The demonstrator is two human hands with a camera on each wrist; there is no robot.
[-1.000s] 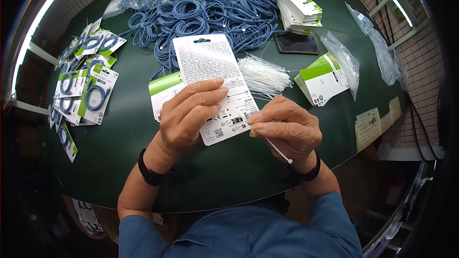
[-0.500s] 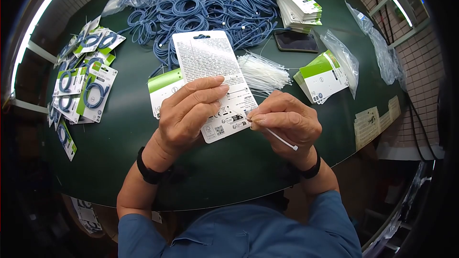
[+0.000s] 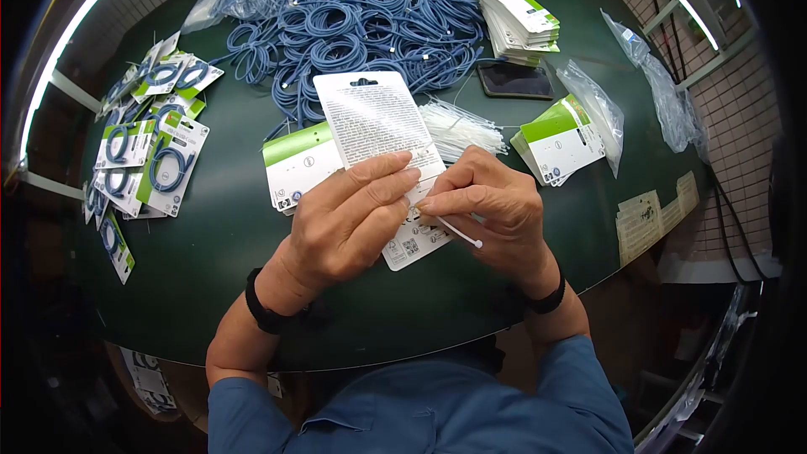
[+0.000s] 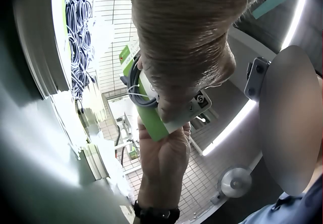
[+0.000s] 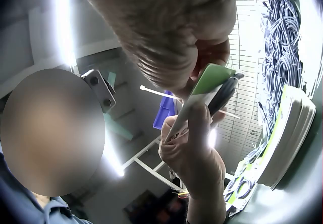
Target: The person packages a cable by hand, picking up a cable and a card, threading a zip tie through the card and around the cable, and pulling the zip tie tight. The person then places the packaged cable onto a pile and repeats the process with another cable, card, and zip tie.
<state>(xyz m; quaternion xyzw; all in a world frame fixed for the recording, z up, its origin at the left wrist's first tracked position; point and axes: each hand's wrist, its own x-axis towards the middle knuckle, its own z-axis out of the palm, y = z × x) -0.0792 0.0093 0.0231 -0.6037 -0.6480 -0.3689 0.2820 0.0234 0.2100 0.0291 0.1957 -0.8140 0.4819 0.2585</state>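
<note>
My left hand (image 3: 349, 214) grips a printed cardboard package card (image 3: 370, 122), its text-covered back facing up in the head view. A coil of blue cable (image 4: 133, 85) lies against the card's green-and-white front in the left wrist view, with a thin white tie across it. My right hand (image 3: 496, 202) pinches a white cable tie (image 3: 458, 231) between thumb and forefinger close to the card's back, right by the left fingertips. The tie's square head points toward the lower right. In the right wrist view the cable tie (image 5: 157, 93) sticks out beside the card's edge.
Behind the card spreads a heap of coiled blue cables (image 3: 336, 13). White cable ties (image 3: 462, 130) lie in a bundle. Finished cable cards (image 3: 172, 164) pile up at left. Stacked cards (image 3: 521, 13), a phone (image 3: 515, 81), more cards (image 3: 565, 147) and plastic bags (image 3: 664, 92) are at right.
The card has shifted right and down with the left hand. My right hand has moved left and up, carrying the cable tie closer to the left fingertips.
</note>
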